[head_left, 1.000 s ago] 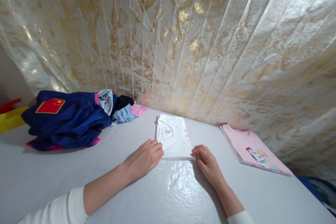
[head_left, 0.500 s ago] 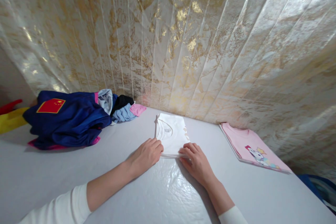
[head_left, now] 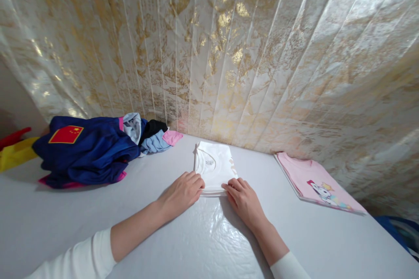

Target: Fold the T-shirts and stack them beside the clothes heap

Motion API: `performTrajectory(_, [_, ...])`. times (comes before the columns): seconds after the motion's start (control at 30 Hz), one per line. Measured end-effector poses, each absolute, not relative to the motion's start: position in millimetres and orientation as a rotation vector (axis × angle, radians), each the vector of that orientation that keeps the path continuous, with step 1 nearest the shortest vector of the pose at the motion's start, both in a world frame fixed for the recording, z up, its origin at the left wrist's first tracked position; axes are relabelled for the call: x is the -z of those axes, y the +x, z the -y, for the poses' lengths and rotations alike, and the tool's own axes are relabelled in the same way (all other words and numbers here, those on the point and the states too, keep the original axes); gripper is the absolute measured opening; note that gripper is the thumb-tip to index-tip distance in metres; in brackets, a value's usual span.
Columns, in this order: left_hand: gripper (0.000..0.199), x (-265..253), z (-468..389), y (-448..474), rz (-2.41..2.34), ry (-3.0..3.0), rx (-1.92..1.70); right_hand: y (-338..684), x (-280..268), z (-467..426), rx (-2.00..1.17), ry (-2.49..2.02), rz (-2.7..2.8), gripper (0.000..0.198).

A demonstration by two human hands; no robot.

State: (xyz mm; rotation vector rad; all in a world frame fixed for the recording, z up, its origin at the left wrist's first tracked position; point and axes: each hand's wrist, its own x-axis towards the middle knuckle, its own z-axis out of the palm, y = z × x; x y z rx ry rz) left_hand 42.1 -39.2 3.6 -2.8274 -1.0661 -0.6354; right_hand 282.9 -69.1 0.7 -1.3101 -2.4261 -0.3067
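A flat, squarish folded white cloth T-shirt with a round neckline [head_left: 218, 168] lies in the middle of the smooth pale grey tabletop [head_left: 183, 244], straight in front of the person, probably so that both arms reach it evenly. The left hand [head_left: 185, 189], its fingers narrowed and curled, holds the near left corner; the right hand [head_left: 242, 198] holds the near edge toward its right end, fingers drawn close. Gripping two spread points seems to keep that edge straight and its layers level, though the thumbs are largely hidden, so how firmly each pinches cannot be told. Well apart to the right, a flat folded pink cloth top with a cartoon print [head_left: 317, 183] lies by the wall, while a crumpled navy-blue garment with a red flag patch [head_left: 98, 152] sits loosely to the left, both apparently leaving the middle for the hands
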Motion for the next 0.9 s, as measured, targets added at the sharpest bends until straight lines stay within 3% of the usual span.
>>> performTrajectory(0.2, [0.002,-12.8,42.1,37.5,0.939,-2.829,0.515,285.7,0.6,70.0,0.375,-1.329,2.432,0.029])
performTrajectory(0.37, [0.010,-12.9,43.7,33.7,0.960,-2.846,0.471,293.5,5.2,71.9,0.326,-1.372,2.410,0.038])
performTrajectory(0.9, [0.013,-8.2,46.5,28.2,1.037,-2.818,0.582,294.1,7.9,73.8,0.281,-1.397,2.393,0.043])
